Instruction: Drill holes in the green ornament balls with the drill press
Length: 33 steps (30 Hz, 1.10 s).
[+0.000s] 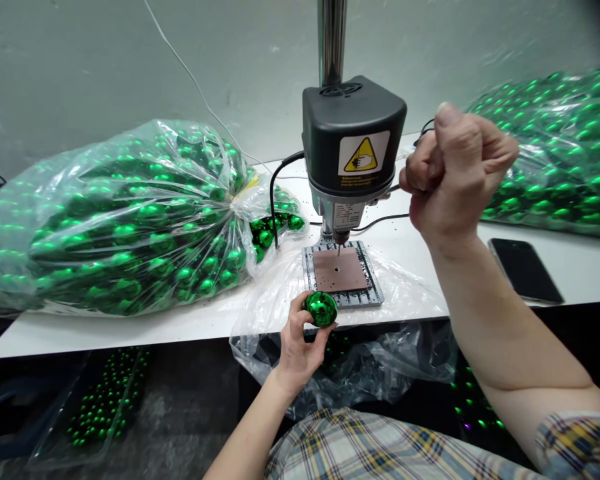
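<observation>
1. Left hand (300, 347): low, at table edge, fingers closed round a shiny green ball (321, 309), pinched btwn thumb and fingertips, ball poking up above the fingers.
2. Just beyond that ball: ribbed metal base plate (375, 288) of a small bench drill, w/ a brownish pad (341, 270) on top; small hole in pad centre. Ball apart from the pad, near its front edge.
3. Above pad: thin drill bit (339, 249) pointing down, tip clear of the pad; black drill head (353, 137) w/ yellow warning sticker on a steel column (332, 40).
4. Right hand (453, 173): raised, up and to the right of left hand, beside drill head, clenched in a fist. A dark bit of lever shows behind knuckles; can't tell for sure what is gripped.
5. Under and round left hand: loose clear plastic sheet (275, 293) draped over the table (130, 330) edge.
6. Left of left hand: big clear bag (115, 220) full of green balls, lying on table.
7. Beyond right hand: second bag of green balls (565, 153); nearer, below right wrist, dark phone (525, 270) flat on table.
8. Below table, left of left forearm: tray (100, 400) w/ more green balls.
</observation>
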Tool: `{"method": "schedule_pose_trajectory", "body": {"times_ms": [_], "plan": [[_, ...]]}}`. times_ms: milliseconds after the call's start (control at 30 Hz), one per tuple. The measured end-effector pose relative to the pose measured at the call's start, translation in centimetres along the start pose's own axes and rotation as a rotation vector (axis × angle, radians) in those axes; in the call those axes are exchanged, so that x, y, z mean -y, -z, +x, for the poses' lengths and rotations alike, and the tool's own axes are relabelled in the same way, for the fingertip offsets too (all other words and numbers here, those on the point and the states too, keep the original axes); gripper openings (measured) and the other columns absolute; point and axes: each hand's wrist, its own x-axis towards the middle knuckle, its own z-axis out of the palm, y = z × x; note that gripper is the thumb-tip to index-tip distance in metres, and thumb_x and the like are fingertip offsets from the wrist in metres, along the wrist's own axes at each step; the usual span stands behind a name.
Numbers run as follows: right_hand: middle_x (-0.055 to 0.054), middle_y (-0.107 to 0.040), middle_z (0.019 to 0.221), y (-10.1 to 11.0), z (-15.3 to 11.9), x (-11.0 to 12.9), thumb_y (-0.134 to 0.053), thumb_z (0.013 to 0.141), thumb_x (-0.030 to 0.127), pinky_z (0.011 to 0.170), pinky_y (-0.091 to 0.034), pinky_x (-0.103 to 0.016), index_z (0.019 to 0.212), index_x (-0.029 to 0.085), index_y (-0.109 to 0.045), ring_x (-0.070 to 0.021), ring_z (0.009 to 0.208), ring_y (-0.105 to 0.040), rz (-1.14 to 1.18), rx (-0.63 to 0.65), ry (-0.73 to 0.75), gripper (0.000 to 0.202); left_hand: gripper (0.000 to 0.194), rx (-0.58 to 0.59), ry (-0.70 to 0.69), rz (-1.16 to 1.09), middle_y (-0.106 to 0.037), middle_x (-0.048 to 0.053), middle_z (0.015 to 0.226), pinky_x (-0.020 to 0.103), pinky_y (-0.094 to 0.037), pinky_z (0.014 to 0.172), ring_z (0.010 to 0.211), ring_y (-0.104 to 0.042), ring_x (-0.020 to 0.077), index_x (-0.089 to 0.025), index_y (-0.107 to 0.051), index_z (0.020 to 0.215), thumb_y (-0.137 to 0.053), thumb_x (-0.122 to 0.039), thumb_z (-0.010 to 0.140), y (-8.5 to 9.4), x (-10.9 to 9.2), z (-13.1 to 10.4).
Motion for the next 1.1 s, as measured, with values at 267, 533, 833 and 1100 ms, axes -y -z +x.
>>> {"method": "schedule_pose_trajectory", "body": {"times_ms": [267,533,833,1100], "plan": [[0.007,-0.034,0.035,-0.1,-0.1,0.1,-0.08,0.078,0.039,0.03,-0.014,-0.028,0.044,0.021,-0.041,-0.0062,0.03,-0.024,-0.039,0.005,0.02,0.054,0.036,0.017,0.005,0.041,-0.062,0.014,0.128,0.038,-0.057,0.092,0.117,-0.068,0.0242,-0.025,-0.044,0.104,-0.072,-0.013,0.086,0.2,-0.2,0.0],[0.007,-0.034,0.036,-0.1,-0.2,0.1,-0.08,0.08,0.035,0.029,-0.015,-0.024,0.044,0.019,-0.039,-0.0034,0.029,-0.025,-0.008,0.006,0.021,0.057,0.04,0.56,-0.095,0.28,-0.066,0.02,0.128,0.04,-0.061,0.08,0.106,-0.073,0.0314,-0.022,-0.05,0.11,-0.076,-0.042,0.085,1.4,-0.9,-2.1],[0.007,-0.035,0.038,-0.3,-0.3,0.3,-0.075,0.081,0.03,0.031,-0.012,-0.027,0.044,0.02,-0.041,-0.0042,0.03,-0.025,-0.031,-0.015,-0.002,0.051,0.019,0.024,0.172,0.461,-0.071,0.01,0.104,0.036,-0.054,0.083,0.092,-0.07,0.0228,-0.021,-0.06,0.115,-0.046,-0.021,0.101,5.2,7.8,8.0],[0.007,-0.038,0.04,-0.1,-0.2,0.7,-0.07,0.083,0.028,0.033,-0.014,-0.027,0.046,0.02,-0.043,-0.0052,0.033,-0.028,-0.058,0.02,-0.045,0.046,0.034,0.403,0.597,0.934,-0.067,0.026,0.116,0.052,-0.046,0.099,0.122,-0.058,0.0431,-0.011,-0.066,0.111,-0.07,-0.008,0.078,3.1,13.8,18.8]]}}
